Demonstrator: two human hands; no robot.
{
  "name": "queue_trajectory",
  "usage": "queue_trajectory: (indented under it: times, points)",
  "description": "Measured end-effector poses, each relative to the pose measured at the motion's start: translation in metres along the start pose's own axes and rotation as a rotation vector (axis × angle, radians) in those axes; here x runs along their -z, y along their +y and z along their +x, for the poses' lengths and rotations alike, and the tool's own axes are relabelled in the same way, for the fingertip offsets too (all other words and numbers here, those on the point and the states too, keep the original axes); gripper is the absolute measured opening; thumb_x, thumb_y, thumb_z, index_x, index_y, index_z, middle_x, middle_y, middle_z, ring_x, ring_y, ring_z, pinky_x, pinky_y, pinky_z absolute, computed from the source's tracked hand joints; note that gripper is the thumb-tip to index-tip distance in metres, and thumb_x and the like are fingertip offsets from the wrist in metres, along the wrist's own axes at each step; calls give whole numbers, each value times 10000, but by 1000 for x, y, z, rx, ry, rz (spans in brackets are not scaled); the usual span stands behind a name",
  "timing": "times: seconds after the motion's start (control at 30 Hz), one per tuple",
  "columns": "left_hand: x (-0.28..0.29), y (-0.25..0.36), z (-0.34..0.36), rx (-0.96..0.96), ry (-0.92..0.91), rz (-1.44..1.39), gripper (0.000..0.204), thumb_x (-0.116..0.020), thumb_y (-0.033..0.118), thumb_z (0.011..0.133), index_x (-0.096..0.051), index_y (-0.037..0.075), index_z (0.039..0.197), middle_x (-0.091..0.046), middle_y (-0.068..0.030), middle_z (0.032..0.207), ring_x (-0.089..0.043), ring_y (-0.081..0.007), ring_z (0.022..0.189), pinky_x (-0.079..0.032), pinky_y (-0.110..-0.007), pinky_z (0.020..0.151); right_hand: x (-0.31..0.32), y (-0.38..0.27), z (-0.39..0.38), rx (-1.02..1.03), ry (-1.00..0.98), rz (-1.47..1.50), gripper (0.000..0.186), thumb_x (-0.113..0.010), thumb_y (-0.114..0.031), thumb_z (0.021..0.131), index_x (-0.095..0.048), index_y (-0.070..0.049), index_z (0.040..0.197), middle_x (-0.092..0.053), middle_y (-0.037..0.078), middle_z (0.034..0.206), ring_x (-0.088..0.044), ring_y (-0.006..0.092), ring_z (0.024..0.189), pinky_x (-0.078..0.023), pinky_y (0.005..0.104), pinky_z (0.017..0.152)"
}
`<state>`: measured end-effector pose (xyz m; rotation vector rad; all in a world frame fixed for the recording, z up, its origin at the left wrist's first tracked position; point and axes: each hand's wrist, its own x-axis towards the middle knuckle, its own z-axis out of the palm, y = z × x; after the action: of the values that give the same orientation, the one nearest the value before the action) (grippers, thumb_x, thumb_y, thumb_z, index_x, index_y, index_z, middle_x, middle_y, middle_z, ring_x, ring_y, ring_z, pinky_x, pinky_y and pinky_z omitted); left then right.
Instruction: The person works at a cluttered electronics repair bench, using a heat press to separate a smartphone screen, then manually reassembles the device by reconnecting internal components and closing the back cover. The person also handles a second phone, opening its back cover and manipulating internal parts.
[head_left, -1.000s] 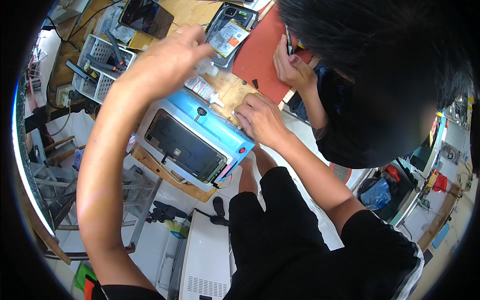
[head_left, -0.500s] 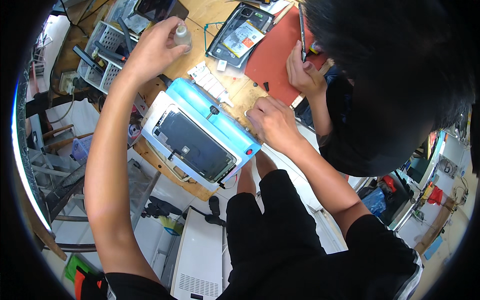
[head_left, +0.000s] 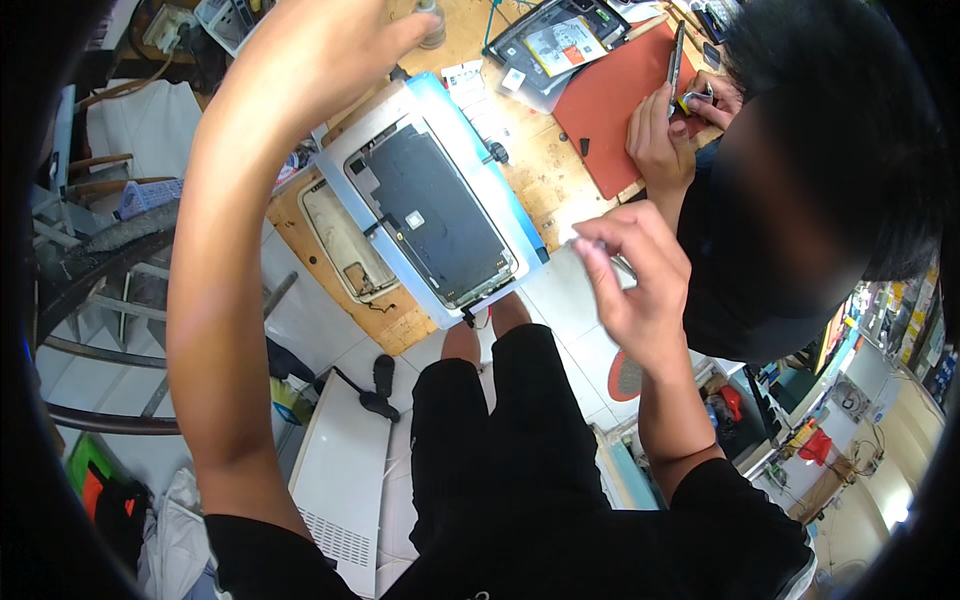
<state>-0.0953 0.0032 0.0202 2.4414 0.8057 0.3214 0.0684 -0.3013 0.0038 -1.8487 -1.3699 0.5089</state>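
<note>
My left hand (head_left: 325, 50), partly cut off by the upper edge, has its thumb against a small clear bottle (head_left: 433, 38); its other fingers are out of view. My right hand (head_left: 645, 275) is raised to the right of a blue-and-white bench machine (head_left: 490, 180). Its thumb and forefinger pinch a small greyish piece too small to name. On the machine lies a tablet's white-rimmed display panel (head_left: 435, 215), dark side up, with small dark clamps at its edges. A black knob (head_left: 497, 152) sticks out of the machine's far side.
A white tablet frame (head_left: 345, 245) lies at the table's left edge. Beyond the machine are a white tube (head_left: 478, 100) and an opened tablet housing with a battery (head_left: 565, 45). Another person's hands (head_left: 660, 140) hold a thin device above a red mat (head_left: 600, 130).
My right hand has lifted from beside the machine's near right corner and moved right, fingers pinched. My left hand has shifted toward the upper edge with the bottle. The view has shifted.
</note>
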Motion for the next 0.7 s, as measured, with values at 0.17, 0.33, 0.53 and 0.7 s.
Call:
queue_trajectory:
  times: [0.17, 0.33, 0.53, 0.7]
  points:
    - [-27, 63, -124, -21, 521, 38, 175, -766, 35, 952, -768, -4, 1123, -750, -125, 1004, -673, -276, 826, -547, -388, 770, -2, -30, 8, 243, -147, -114, 281, -828, 46, 791, -737, -45, 1040, -601, 91, 932, -629, 289, 839, -481, 398, 750]
    - [-89, 121, -211, 1, 358, -29, 340, -778, 51, 854, -841, 75, 1187, -450, -12, 696, -510, -195, 601, -421, -353, 529, 1, -29, 20, 322, -241, -256, 304, -776, 42, 758, -739, -66, 1040, -569, 70, 932, -593, 270, 838, -435, 391, 742]
    - [-119, 121, -224, 26, 283, 93, 421, -774, 77, 848, -846, 150, 1257, -369, 7, 715, -470, -146, 587, -397, -320, 510, -3, -38, 17, 335, -283, -306, 278, -842, -15, 770, -766, -84, 1028, -612, 50, 918, -606, 261, 834, -431, 388, 729]
    - [-119, 120, -224, 7, 269, 139, 425, -754, 82, 868, -839, 164, 1276, -393, 15, 734, -471, -142, 586, -396, -315, 511, -11, -43, 12, 359, -356, -375, 286, -790, -13, 774, -747, -90, 1045, -593, 41, 967, -592, 263, 893, -423, 390, 787]
